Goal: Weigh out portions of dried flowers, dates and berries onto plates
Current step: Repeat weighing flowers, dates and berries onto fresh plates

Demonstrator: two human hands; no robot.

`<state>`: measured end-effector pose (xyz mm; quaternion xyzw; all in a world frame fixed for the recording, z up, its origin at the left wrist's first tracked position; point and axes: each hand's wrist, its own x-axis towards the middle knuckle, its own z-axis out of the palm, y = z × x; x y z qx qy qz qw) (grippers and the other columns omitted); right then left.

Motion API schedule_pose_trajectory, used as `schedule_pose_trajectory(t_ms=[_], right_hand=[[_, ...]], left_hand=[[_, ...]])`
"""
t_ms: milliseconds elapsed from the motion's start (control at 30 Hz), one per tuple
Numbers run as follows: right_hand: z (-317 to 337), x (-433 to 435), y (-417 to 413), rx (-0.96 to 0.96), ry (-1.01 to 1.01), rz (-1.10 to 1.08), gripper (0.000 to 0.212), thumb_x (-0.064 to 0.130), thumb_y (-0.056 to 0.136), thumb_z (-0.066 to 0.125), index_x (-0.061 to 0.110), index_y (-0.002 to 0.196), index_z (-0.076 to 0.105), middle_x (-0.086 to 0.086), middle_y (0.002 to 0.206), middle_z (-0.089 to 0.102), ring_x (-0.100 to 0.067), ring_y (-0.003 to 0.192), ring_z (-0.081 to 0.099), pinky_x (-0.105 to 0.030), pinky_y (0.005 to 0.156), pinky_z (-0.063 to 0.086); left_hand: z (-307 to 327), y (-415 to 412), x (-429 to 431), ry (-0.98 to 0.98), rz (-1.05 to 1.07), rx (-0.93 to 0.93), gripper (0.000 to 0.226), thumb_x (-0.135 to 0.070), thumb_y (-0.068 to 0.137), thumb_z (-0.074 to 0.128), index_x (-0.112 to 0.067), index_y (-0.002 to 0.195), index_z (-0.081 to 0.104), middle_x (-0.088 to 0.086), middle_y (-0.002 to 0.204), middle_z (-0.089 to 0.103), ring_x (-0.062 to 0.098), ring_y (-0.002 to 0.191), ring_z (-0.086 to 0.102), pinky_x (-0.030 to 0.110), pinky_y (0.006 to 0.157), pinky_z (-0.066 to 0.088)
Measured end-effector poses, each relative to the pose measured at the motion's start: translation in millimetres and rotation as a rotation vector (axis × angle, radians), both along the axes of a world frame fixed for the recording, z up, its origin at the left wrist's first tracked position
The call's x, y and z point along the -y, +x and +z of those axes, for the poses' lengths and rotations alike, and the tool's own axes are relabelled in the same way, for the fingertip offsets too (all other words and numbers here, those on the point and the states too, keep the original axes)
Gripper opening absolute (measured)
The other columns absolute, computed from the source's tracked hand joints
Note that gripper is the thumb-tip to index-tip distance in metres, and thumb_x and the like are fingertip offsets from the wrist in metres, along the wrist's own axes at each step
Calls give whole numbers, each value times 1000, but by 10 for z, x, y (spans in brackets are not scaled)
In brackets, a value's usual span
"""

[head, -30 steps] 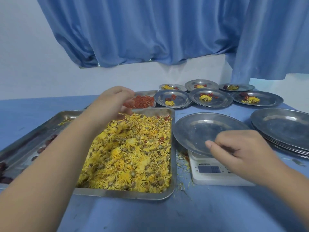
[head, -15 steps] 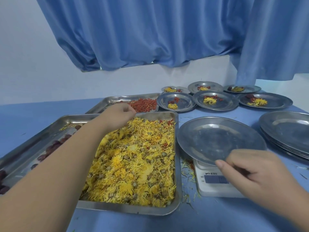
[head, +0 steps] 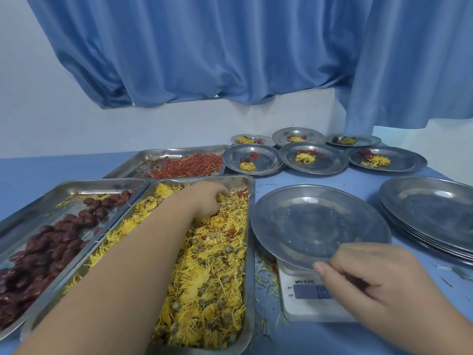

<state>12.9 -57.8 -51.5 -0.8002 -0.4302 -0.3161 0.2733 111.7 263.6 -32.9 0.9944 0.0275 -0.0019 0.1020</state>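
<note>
The left hand [head: 204,201] reaches into the far end of the tray [head: 252,252] of dried flowers [head: 212,278] on the counter [head: 332,336], fingers curled round a pinch of them, while the right hand [head: 378,285] pinches the near rim of the plate [head: 317,221] on the scale [head: 302,303] beside that tray.

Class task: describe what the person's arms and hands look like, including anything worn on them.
The left hand and right hand wear no gloves, rings, watch or bracelet that shows; the arms behind them are bare, with no sleeves in view.
</note>
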Motion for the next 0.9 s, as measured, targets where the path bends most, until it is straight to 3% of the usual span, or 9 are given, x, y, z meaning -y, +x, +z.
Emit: schedule_pose_trajectory(t_ms=[300, 400, 500, 633, 700, 767, 900], right_hand=[[8, 14, -14, -18, -6, 17, 42, 34, 90, 53, 15, 53, 45, 5, 49, 36, -14, 45, 35, -32, 40, 38], [0, 13, -13, -16, -20, 14, 42, 34, 90, 53, 16, 53, 44, 6, 49, 36, -13, 45, 36, -31, 40, 38], [-2, 12, -16, -18, -31, 3, 41, 36, 90, 52, 18, 54, 42, 6, 49, 35, -11, 45, 35, -31, 41, 37], [8, 16, -26, -32, -38, 9, 40, 36, 90, 52, 21, 55, 39, 6, 50, 33, -11, 45, 34, -31, 41, 36], [23, 19, -33, -38, -43, 10, 41, 36, 90, 52, 21, 54, 39, 6, 50, 33, -11, 45, 34, -31, 40, 36], [47, 34, -37, -44, -32, 3, 42, 36, 90, 51, 19, 53, 39, 6, 49, 32, -9, 45, 32, -32, 41, 35], [99, 84, -29, -98, 23, -21, 43, 39, 89, 50, 19, 52, 42, 6, 48, 35, -7, 46, 33, -30, 43, 36]], left_hand=[[140, -67, -59, -47, -23, 68, 10, -34, 93, 61, -30, 98, 68, -6, 102, 68, 15, 77, 68, 33, 71, 54], [222, -126, -66, -71, -23, 99, 20, -38, 97, 51, -27, 91, 67, -1, 94, 69, 18, 78, 65, 36, 76, 54], [304, -174, -83, -176, 2, 135, 24, -36, 98, 49, -26, 89, 67, -1, 93, 68, 19, 83, 63, 27, 70, 44], [406, -246, -93, -295, 9, 152, 29, -33, 98, 49, -15, 87, 68, 5, 75, 66, 16, 59, 54, 24, 55, 43], [437, -294, -87, -319, -2, 145, 33, -29, 99, 49, -9, 74, 55, 3, 63, 52, 12, 52, 49, 24, 50, 43], [458, -336, -53, -349, -24, 146, 35, -26, 100, 49, -13, 68, 46, -1, 58, 46, 8, 46, 48, 28, 53, 46], [488, -389, 89, -406, -68, 140, 34, -24, 100, 50, -13, 69, 45, -3, 61, 42, 3, 44, 44, 37, 68, 54]])
